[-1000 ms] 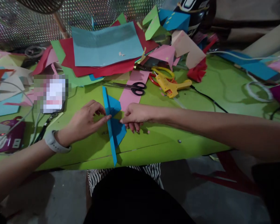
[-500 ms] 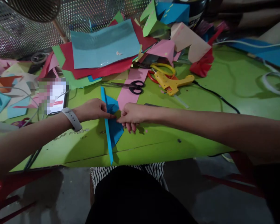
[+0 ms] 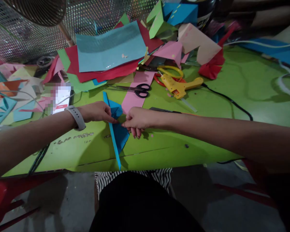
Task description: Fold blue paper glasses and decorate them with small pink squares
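Observation:
A blue piece of folded paper stands over the green table, with a long narrow folded strip along its left edge. My left hand, a white watch on its wrist, grips that strip, the thumb lying across the paper. From the right, my right hand closes thumb and forefinger at the paper's cut or notched edge, its other fingers curled below. My fingertips nearly meet at the middle of the paper. Behind my hands lie black-handled scissors on a pink paper strip.
A yellow glue gun with a black cord lies at centre right. Stacked coloured sheets fill the back of the green table. A phone and paper scraps lie left. A cutter knife is partly behind my right forearm.
The camera view has shifted slightly. The paper's lower end has swung a little to the right, while both hands keep nearly the same grip.

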Tool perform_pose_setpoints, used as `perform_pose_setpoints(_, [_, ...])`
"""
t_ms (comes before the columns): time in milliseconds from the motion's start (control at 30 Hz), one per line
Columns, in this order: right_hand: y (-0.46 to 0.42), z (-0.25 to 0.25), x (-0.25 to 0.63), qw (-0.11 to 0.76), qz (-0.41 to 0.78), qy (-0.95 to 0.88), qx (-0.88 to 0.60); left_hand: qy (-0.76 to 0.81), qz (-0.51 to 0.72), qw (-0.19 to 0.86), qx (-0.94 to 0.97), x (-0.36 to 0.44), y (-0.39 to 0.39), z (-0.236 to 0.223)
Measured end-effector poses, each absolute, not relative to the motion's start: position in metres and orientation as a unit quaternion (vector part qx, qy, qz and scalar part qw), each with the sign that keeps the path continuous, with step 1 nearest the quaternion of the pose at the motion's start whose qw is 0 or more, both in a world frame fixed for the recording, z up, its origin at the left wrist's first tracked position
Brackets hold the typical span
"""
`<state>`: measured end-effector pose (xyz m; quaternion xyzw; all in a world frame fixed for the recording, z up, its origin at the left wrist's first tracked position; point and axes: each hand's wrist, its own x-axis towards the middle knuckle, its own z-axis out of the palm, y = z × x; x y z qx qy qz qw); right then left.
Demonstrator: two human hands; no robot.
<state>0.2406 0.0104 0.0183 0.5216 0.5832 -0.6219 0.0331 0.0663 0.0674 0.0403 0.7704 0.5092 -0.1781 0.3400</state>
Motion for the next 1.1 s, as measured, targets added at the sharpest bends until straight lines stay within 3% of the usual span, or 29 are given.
perform_pose_setpoints(567, [0.011,0.011,0.242,0.019,-0.614,0.604,0.508,0.517,-0.257,0.274,0.769,0.076,0.074,0.056])
perform_pose_setpoints(1100, [0.010,0.020,0.242,0.028,-0.607,0.605,0.515,0.496,-0.243,0.370,0.747,0.062,0.083,0.044])
